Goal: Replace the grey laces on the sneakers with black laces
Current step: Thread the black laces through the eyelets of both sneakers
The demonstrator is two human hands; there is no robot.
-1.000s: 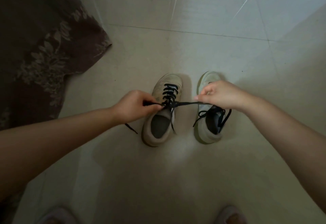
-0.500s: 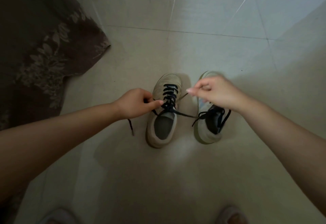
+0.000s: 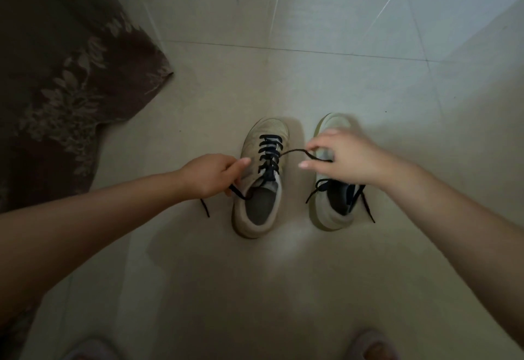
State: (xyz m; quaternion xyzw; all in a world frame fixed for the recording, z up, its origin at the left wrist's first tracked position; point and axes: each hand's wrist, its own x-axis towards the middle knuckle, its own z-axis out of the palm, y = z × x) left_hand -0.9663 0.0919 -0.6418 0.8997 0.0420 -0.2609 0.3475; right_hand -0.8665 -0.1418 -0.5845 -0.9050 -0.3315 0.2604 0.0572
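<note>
The left hand (image 3: 211, 174) pinches one end of the black lace (image 3: 269, 156) just beside the left sneaker (image 3: 262, 178), whose eyelets carry that lace in crossed rows and whose grey inside holds nothing else. The right hand (image 3: 344, 158) pinches the other end, raised in an arc, directly above the right sneaker (image 3: 330, 209). That sneaker's own black lace (image 3: 321, 186) hangs loose over its opening, under this hand's wrist.

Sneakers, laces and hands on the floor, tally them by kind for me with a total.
Sneakers: 2, left sneaker, right sneaker
Black laces: 2, held lace, loose lace
Hands: 2, left hand, right hand
Total: 6
</note>
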